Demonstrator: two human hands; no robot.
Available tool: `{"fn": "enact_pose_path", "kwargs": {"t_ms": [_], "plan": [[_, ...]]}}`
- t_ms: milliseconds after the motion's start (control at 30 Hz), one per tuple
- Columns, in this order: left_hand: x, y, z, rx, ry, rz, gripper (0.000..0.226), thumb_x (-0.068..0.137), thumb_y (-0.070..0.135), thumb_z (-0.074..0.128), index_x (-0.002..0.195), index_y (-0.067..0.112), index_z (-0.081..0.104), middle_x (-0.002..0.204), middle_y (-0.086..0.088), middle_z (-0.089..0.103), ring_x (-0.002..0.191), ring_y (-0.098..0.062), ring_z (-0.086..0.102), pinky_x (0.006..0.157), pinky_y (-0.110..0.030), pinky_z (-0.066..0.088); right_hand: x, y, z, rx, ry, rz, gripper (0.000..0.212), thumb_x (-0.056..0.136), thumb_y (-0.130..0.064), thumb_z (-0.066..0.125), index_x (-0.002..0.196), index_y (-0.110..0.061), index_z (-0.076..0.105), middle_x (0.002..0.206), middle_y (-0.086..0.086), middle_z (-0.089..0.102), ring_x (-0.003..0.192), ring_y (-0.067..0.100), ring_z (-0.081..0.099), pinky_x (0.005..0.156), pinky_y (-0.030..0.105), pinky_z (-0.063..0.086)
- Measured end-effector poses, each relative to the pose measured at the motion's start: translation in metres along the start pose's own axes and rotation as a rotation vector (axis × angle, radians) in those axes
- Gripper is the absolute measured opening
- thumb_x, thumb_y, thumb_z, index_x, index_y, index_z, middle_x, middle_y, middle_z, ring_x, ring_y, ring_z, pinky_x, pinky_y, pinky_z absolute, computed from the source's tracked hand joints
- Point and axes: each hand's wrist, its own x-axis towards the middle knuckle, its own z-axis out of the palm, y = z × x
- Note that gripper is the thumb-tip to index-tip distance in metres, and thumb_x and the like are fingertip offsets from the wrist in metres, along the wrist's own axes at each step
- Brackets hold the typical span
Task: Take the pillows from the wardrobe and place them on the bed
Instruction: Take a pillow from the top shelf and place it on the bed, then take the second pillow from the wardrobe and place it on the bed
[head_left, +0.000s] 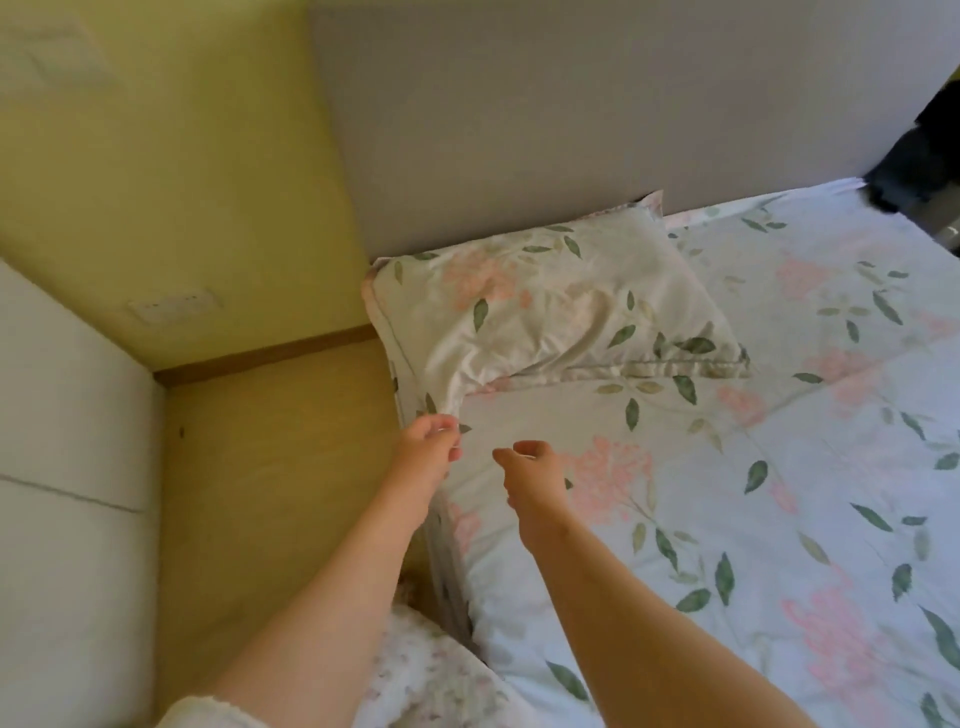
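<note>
Head view: I look down over both forearms at the bed (727, 519), with the grey headboard (519, 130) along its far end.
Pillow (545, 306): already on the bed, its far edge against the left end of the headboard. The corner farthest from the headboard is drawn out into a point.
Left hand (428, 441): fingers curled on that drawn-out corner, pinching the cover as far as I can judge. Creases run from it back toward the headboard.
Right hand (535, 462): about as far from the headboard as the left hand, and nearer its middle. Fingers loosely curled, nothing in them, just above the sheet.
Step in hand: I judge this to be squaring the pillow after setting it down.
How I'd do it: I'd ease the pinch rather than tug, since only the cover is stretching and the filling stays by the headboard. I'd bring the right hand to the pillow's long edge facing away from the headboard, then smooth with flat fingers toward the headboard.
Risk: a hard pull could drag the pillow off the headboard line or off the bed's side.
Floral fabric (431, 670): at the frame's bottom, well away from the headboard. I cannot tell whether it is another pillow.
</note>
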Motion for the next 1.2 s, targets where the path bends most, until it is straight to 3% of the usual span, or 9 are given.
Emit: {"fn": "enact_pose_path", "kwargs": {"t_ms": [100,233,367,467,567,800,900,1100,1200], "plan": [[-0.035,-0.012,-0.027,-0.025,0.073,0.041,0.015,0.096,0.016,0.044,0.102,0.018,0.057,0.082,0.001,0.058,0.083,-0.016,0.055,0.067,-0.025,0.041,-0.025,0.01,0.014,-0.03,-0.055,-0.05,0.038,0.091,-0.017,0.052,0.127,-0.008,0.043,0.107,0.008,0.051,0.08,0.017,0.051,0.069,0.028,0.044],[-0.073,-0.019,-0.054,-0.109,0.157,0.085,0.016,0.096,0.015,0.044,0.105,0.017,0.058,0.085,0.004,0.059,0.086,-0.014,0.056,0.067,-0.024,0.041,-0.057,0.015,0.033,-0.02,-0.132,-0.15,0.038,0.09,-0.016,0.052,0.126,-0.008,0.045,0.105,0.005,0.053,0.081,0.017,0.053,0.078,0.034,0.047],[-0.112,-0.023,-0.077,-0.191,0.226,0.177,0.017,0.096,0.014,0.045,0.105,0.016,0.059,0.084,0.005,0.06,0.079,-0.008,0.057,0.067,-0.019,0.043,-0.098,0.016,0.042,0.06,-0.192,-0.248,0.035,0.09,-0.016,0.052,0.124,-0.011,0.048,0.113,0.006,0.056,0.081,0.012,0.055,0.073,0.029,0.048],[-0.15,-0.027,-0.09,-0.184,0.234,0.272,0.016,0.096,0.015,0.045,0.103,0.018,0.059,0.085,0.007,0.06,0.081,-0.007,0.057,0.074,-0.022,0.046,-0.138,0.018,0.041,0.167,-0.208,-0.306,0.027,0.089,-0.016,0.053,0.116,-0.014,0.052,0.101,0.001,0.058,0.079,0.011,0.055,0.067,0.024,0.046],[-0.187,-0.029,-0.101,-0.114,0.272,0.403,0.014,0.095,0.017,0.046,0.097,0.025,0.058,0.09,0.006,0.062,0.089,-0.01,0.059,0.079,-0.026,0.048,-0.182,0.018,0.037,0.217,-0.238,-0.367,0.017,0.089,-0.015,0.054,0.106,-0.016,0.053,0.09,-0.002,0.058,0.076,0.011,0.055,0.069,0.024,0.045],[-0.266,-0.014,-0.127,-0.1,0.422,0.664,0.028,0.093,0.017,0.05,0.082,0.042,0.057,0.088,0.01,0.065,0.094,-0.017,0.064,0.086,-0.034,0.05,-0.265,-0.004,0.02,0.215,-0.361,-0.615,0.013,0.089,-0.015,0.056,0.101,-0.02,0.055,0.086,-0.004,0.061,0.072,0.008,0.055,0.069,0.023,0.045],[-0.302,-0.001,-0.138,-0.122,0.509,0.78,0.029,0.093,0.015,0.051,0.083,0.041,0.058,0.088,0.01,0.065,0.092,-0.017,0.065,0.085,-0.034,0.051,-0.296,-0.018,0.017,0.221,-0.453,-0.737,0.012,0.088,-0.014,0.057,0.095,-0.023,0.055,0.081,-0.006,0.061,0.07,0.009,0.057,0.068,0.023,0.046],[-0.375,0.008,-0.169,-0.26,0.634,0.9,0.026,0.093,0.01,0.05,0.085,0.031,0.061,0.083,0.009,0.066,0.074,-0.003,0.065,0.069,-0.018,0.053,-0.363,-0.033,0.023,0.201,-0.709,-0.903,0.011,0.089,-0.016,0.056,0.094,-0.026,0.055,0.085,-0.005,0.065,0.072,0.009,0.06,0.065,0.021,0.045],[-0.412,0.005,-0.191,-0.282,0.749,0.916,0.027,0.093,0.008,0.048,0.084,0.03,0.061,0.083,0.006,0.066,0.079,-0.01,0.065,0.072,-0.023,0.051,-0.402,-0.038,0.032,0.176,-0.798,-0.982,0.015,0.089,-0.017,0.055,0.102,-0.024,0.052,0.084,-0.005,0.063,0.072,0.01,0.059,0.065,0.021,0.044]]}}
